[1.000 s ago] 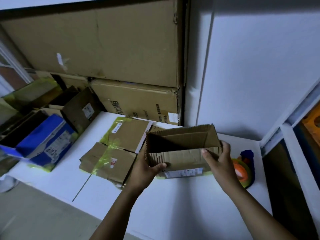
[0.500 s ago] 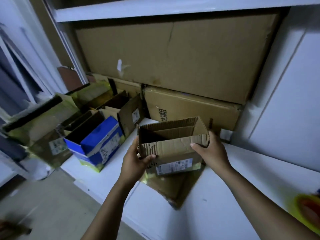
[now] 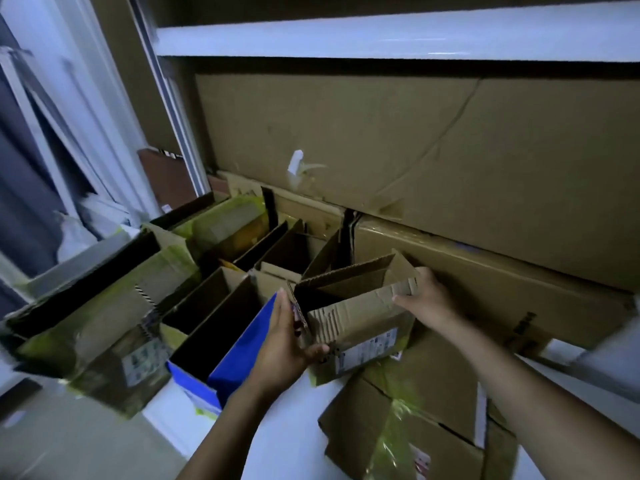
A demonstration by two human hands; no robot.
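Head view: the left hand (image 3: 287, 344) clamps the left corner of the open cardboard box (image 3: 360, 322) between flat fingers and thumb. The right hand (image 3: 426, 299) pinches its right rim. The box is just beside a blue box (image 3: 239, 344), over flattened cardboard (image 3: 408, 420). The right fingers are hidden behind the flap, and the label is blurred.

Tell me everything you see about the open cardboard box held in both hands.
The cardboard box is brown and corrugated, its top open with flaps up. A white label sits on its front. The left hand grips its left end, the right hand its right rim. It is tilted, beside a blue box, over flattened cardboard.
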